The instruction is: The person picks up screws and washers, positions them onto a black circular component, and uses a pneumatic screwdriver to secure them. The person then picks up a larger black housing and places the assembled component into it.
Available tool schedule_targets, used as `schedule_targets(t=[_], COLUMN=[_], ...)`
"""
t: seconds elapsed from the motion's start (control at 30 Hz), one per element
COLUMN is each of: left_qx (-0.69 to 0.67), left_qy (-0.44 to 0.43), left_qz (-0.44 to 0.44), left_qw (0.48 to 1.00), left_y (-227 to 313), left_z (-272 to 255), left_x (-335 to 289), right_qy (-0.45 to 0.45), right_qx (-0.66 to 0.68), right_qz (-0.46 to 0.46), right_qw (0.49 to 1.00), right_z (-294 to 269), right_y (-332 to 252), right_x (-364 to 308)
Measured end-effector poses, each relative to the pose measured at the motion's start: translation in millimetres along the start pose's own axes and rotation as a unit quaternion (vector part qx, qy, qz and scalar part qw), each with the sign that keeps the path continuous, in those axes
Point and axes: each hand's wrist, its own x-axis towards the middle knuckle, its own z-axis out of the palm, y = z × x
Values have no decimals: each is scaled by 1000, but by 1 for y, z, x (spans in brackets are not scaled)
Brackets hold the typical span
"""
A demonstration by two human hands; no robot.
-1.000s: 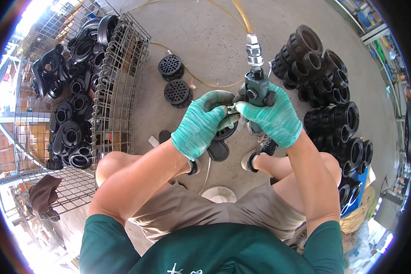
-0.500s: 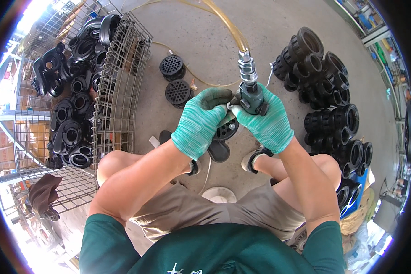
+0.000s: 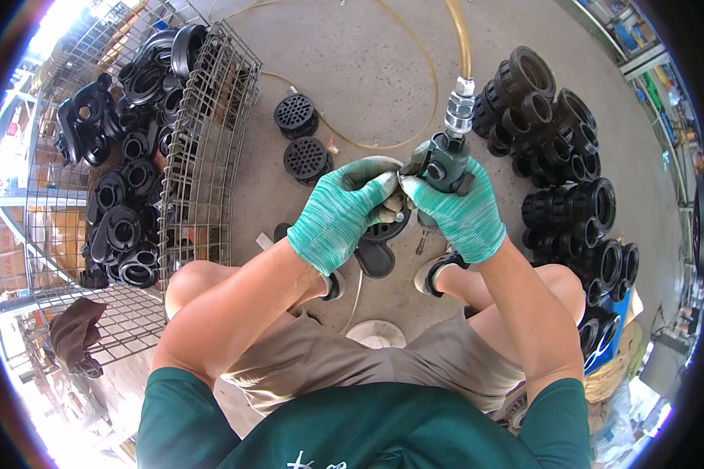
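Observation:
Both my hands wear green knit gloves with grey fingertips and meet in front of me. My right hand (image 3: 463, 219) grips a dark air-powered driver (image 3: 448, 168), its body upside and its bit end pointing down past the palm. A metal coupling (image 3: 460, 109) joins it to a yellowish air hose (image 3: 461, 39). My left hand (image 3: 338, 209) has its fingers pinched against the right fingertips; a small light metal piece shows between them, too small to name. Beneath them lies a black plastic part (image 3: 376, 259) with a round perforated end, mostly covered by my left hand. A bolt head (image 3: 400, 216) shows on it.
Two black perforated round pieces (image 3: 306, 159) stand on the floor ahead. On the left, a wire cage (image 3: 211, 125) holds many black housings (image 3: 123, 227). Stacked black ring parts (image 3: 569, 205) line the right. A thin hose (image 3: 432, 74) curls across the floor.
My right hand has tilted the driver, and its coupling and hose have swung to the right. The bit end now shows below the hand. My left hand has shifted slightly.

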Motion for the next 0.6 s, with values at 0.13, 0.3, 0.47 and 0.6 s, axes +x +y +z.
schedule_targets(t=[0.13, 0.3, 0.47, 0.6], left_qx=[-34, 91, 277, 263], left_qy=[-18, -35, 20, 91], left_qz=[12, 45, 136, 94], left_qw=[999, 994, 951, 956], left_y=[0, 9, 7, 11], left_z=[-4, -13, -23, -34], left_x=[-3, -16, -20, -30], right_qy=[-5, -48, -72, 14], right_qx=[47, 39, 82, 197], right_qz=[-7, 46, 47, -8], right_qw=[999, 997, 993, 980], right_z=[4, 5, 15, 13], right_y=[0, -1, -4, -30], right_x=[-1, 3, 5, 17])
